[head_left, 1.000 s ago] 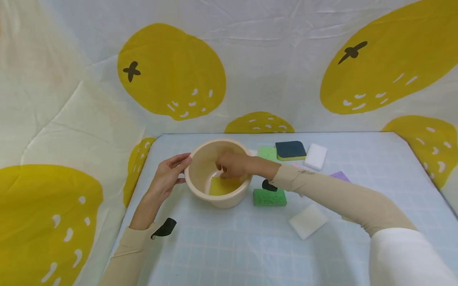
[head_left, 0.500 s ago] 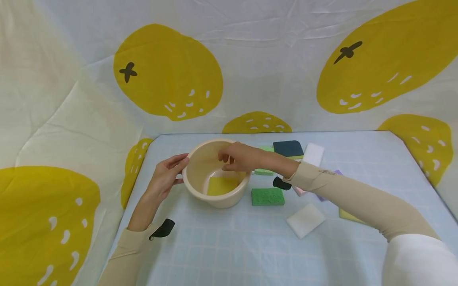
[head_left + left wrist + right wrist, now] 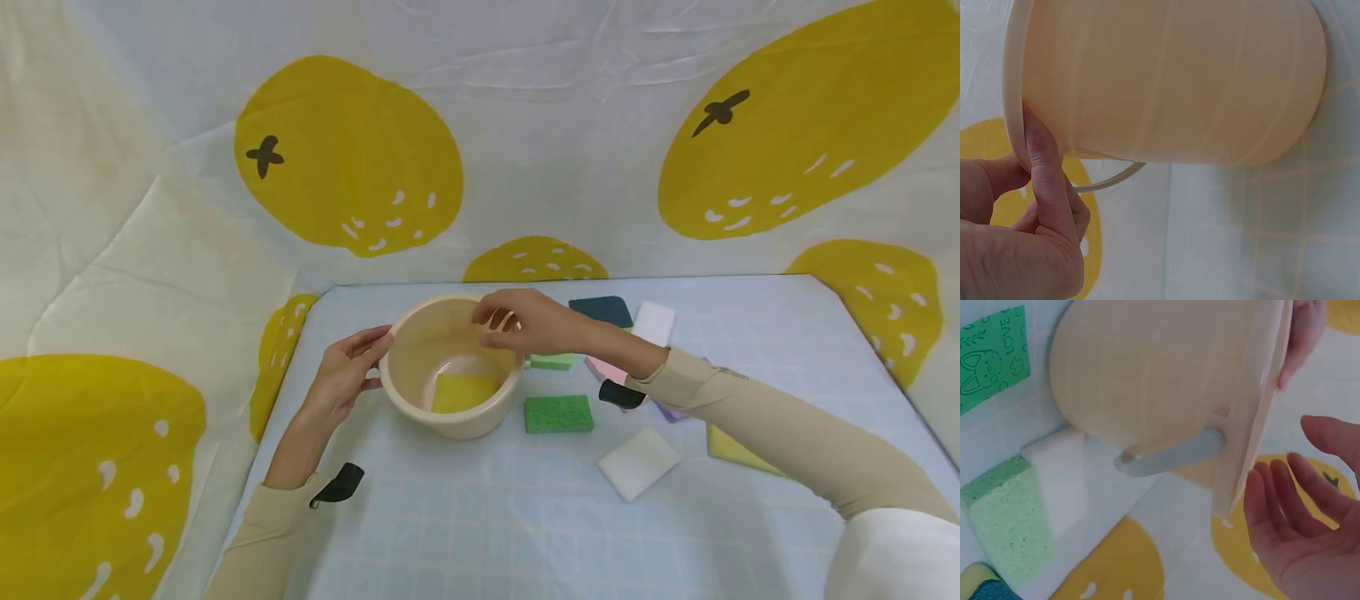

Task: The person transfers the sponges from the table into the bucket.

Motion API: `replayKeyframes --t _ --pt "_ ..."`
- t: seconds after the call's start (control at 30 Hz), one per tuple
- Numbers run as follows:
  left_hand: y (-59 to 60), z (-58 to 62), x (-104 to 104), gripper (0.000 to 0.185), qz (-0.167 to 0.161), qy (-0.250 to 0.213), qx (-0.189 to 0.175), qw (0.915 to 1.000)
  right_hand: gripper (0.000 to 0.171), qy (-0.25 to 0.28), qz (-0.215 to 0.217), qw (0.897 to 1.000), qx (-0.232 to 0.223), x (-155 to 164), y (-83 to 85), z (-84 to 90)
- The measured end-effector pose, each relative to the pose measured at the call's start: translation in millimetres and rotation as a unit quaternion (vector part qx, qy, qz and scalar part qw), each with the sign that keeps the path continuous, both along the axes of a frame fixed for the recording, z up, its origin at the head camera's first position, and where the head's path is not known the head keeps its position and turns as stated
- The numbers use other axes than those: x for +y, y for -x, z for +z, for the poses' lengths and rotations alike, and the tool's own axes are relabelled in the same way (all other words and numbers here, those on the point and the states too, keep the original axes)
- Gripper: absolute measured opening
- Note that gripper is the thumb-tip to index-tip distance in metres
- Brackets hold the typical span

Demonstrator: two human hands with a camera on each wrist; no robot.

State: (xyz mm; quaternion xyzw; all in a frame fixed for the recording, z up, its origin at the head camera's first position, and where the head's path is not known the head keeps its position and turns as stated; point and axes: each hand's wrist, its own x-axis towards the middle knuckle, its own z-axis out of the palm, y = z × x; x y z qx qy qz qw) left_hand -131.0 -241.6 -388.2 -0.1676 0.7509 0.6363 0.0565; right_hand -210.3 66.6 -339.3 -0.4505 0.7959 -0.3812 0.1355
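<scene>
A beige bowl [image 3: 408, 392] stands left of the table's middle, with a yellow sponge [image 3: 463, 392] lying flat on its bottom. My left hand [image 3: 345, 371] holds the bowl's left rim; in the left wrist view the thumb [image 3: 1044, 175] presses against the bowl's wall [image 3: 1172, 81] under the rim. My right hand [image 3: 528, 321] hovers over the bowl's right rim, fingers relaxed and apart, holding nothing. In the right wrist view that open palm [image 3: 1297, 512] sits just beside the bowl's rim [image 3: 1254, 425].
Several sponges lie right of the bowl: green [image 3: 558, 413], light green [image 3: 552, 361], pink [image 3: 603, 368], dark blue [image 3: 603, 310], two white [image 3: 654, 321] [image 3: 639, 463], purple [image 3: 671, 411], and yellow [image 3: 731, 446] partly under my right forearm. A lemon-print cloth hangs behind and left.
My right hand has let go of the yellow sponge at the bowl's bottom and risen up and right, out above the rim. The left hand stays on the rim.
</scene>
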Motion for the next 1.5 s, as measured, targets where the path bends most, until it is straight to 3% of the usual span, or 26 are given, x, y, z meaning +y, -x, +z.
replayKeyframes --t 0.33,0.77,1.03,1.5 --pt "-1.3 -0.3 -1.0 0.054 0.004 -0.003 -0.002 1.0000 0.032 0.044 -0.036 0.998 0.004 24.4 -2.0 -4.8" --pt "-0.2 -1.1 -1.6 0.054 -0.001 -0.006 0.004 1.0000 0.030 0.040 -0.096 0.994 -0.019 61.1 -3.9 -20.2" --pt "0.6 -1.7 -1.4 0.054 -0.002 -0.009 0.006 0.9999 0.031 0.030 -0.124 0.991 -0.037 75.7 -7.9 -41.8" --pt "-0.4 -0.7 -1.3 0.054 0.004 -0.003 0.001 1.0000 0.029 0.042 -0.125 0.989 -0.068 90.8 -14.6 -82.0"
